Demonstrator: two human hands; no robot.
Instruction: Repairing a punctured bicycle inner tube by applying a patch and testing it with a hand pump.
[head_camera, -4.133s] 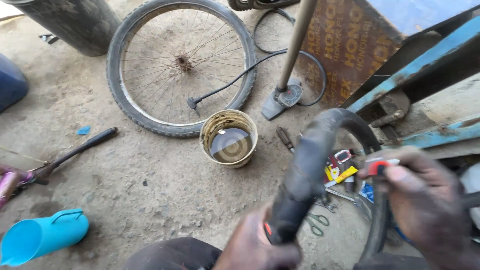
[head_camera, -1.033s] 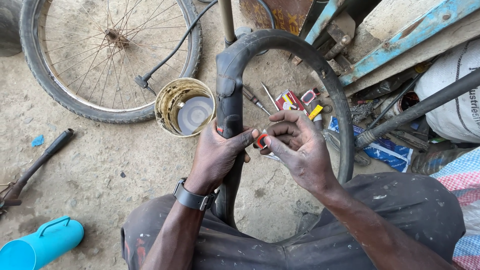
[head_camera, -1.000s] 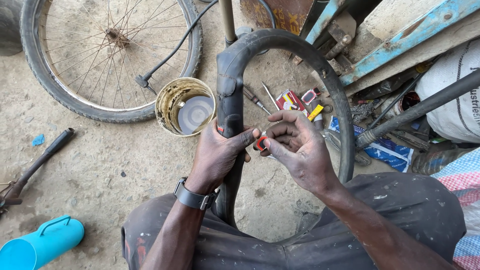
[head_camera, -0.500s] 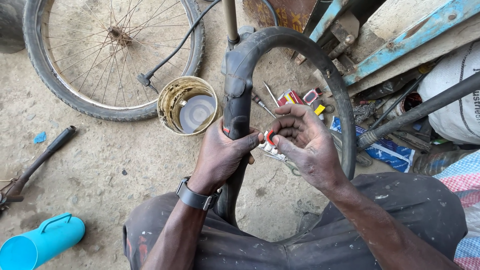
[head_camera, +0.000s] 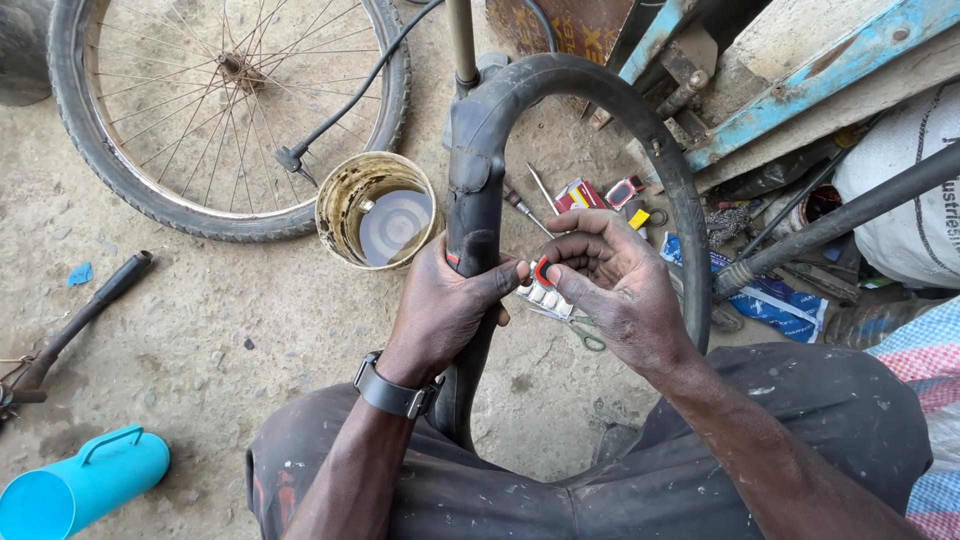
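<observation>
Head view: left hand (head_camera: 440, 305) clamped around black rubber inner tube (head_camera: 480, 170).
Right hand (head_camera: 610, 285) pinches small red-and-white patch (head_camera: 541, 283) beside it.

I note a black rubber inner tube (head_camera: 600, 110), arched upright, its near leg gripped by the left hand (head_camera: 445, 305). A small red-and-white patch strip (head_camera: 540, 290) is pinched by the right hand (head_camera: 610, 280), just beside the tube.
</observation>
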